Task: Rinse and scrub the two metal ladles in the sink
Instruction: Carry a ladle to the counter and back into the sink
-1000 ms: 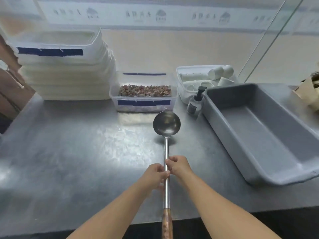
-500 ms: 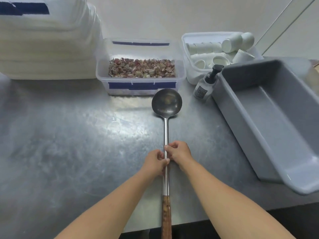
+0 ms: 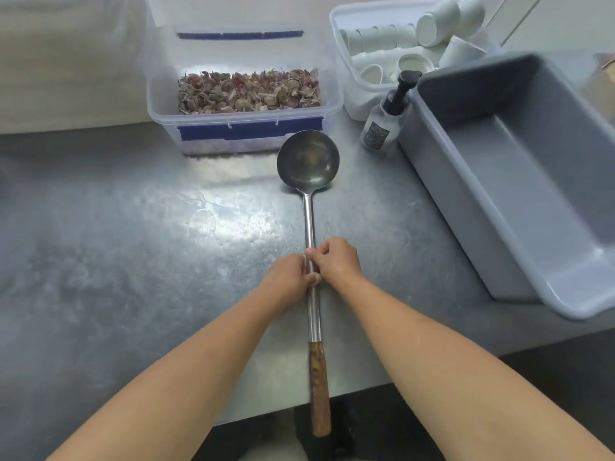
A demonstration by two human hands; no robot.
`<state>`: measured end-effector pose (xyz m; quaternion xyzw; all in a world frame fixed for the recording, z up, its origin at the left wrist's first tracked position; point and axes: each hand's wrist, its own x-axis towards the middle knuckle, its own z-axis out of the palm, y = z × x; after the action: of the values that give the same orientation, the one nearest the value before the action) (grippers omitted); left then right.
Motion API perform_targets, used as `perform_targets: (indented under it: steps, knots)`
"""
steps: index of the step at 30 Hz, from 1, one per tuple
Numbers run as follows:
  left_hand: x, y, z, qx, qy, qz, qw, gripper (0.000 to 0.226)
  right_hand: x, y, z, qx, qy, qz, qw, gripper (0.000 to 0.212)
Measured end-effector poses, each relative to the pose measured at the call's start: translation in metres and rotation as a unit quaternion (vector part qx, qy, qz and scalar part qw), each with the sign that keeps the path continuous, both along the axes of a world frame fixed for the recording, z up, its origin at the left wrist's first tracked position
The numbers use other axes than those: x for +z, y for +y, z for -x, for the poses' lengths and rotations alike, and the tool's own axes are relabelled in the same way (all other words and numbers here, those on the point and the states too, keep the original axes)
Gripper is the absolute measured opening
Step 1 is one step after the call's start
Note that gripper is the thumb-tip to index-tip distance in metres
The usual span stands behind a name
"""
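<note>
One long metal ladle (image 3: pixel 308 161) lies along the steel counter (image 3: pixel 116 244), bowl pointing away from me, its wooden handle end sticking out past the front edge. My left hand (image 3: pixel 291 276) and my right hand (image 3: pixel 336 261) both pinch the metal shaft near its middle, side by side and touching. The bowl rests on the counter in front of a clear box. No second ladle and no sink are in view.
A clear box of reddish peels (image 3: pixel 246 91) stands behind the ladle bowl. To the right are a pump bottle (image 3: pixel 382 124), a white tub of cups (image 3: pixel 409 44) and a large grey bin (image 3: pixel 519 181). Stacked white containers (image 3: pixel 66 61) fill the back left.
The view has tilted down and moved closer to the counter. Both hands keep the same hold on the ladle shaft, and the ladle still lies in the same place.
</note>
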<state>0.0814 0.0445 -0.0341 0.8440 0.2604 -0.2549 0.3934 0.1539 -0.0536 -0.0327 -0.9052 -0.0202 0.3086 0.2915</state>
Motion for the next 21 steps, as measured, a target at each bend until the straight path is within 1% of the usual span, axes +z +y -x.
perform_targets:
  steps: [2,5,8,10,13,15,18,21]
  knots:
    - [0.006,0.000,-0.004,-0.026,0.004,-0.043,0.999,0.034,0.005,-0.010,0.005,-0.025,0.013,-0.004,1.000,0.035]
    - [0.028,-0.010,-0.013,-0.077,-0.021,-0.108,0.991,0.036,0.022,-0.047,0.016,-0.062,0.003,-0.003,0.998,0.035]
    - [0.057,-0.047,-0.023,-0.176,-0.055,-0.128,0.975,0.036,0.047,-0.106,0.031,-0.086,-0.016,0.024,0.996,0.023]
    - [0.075,-0.087,-0.027,-0.260,-0.072,-0.127,0.954,0.033,0.064,-0.154,0.046,-0.104,-0.036,0.044,0.993,0.016]
    - [0.100,-0.170,-0.027,-0.376,-0.096,-0.116,0.914,0.032,0.086,-0.238,0.085,-0.178,-0.062,0.062,0.980,0.014]
    - [0.114,-0.232,-0.022,-0.440,-0.124,-0.113,0.882,0.032,0.097,-0.296,0.118,-0.243,-0.080,0.071,0.964,0.014]
    - [0.133,-0.339,0.011,-0.530,-0.183,-0.107,0.821,0.026,0.114,-0.390,0.191,-0.351,-0.110,0.073,0.927,0.014]
    - [0.142,-0.444,0.075,-0.601,-0.227,-0.086,0.761,0.018,0.130,-0.479,0.283,-0.434,-0.124,0.098,0.887,0.018]
